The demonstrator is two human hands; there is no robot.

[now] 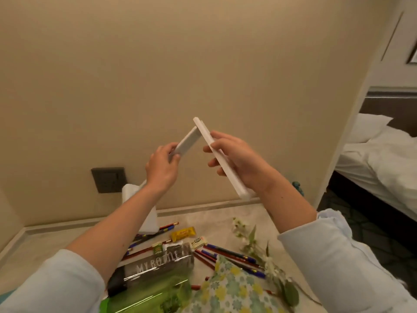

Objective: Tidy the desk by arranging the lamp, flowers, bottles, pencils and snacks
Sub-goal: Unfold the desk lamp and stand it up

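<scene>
a dark wall panel (109,179) is sitting at 8 o'clock of the raised hands. the left hand (161,168) is pinching the short arm of the white folding lamp (203,132), held in the air above the table (56,242). the right hand (239,161), at its 3 o'clock, is curling round the long arm. at 6 o'clock the bottle (158,265) is lying among pencils (228,254) and snacks (182,233). flowers (250,240) are lying at 5 o'clock, and a bed (383,159) is showing at 3 o'clock.
</scene>
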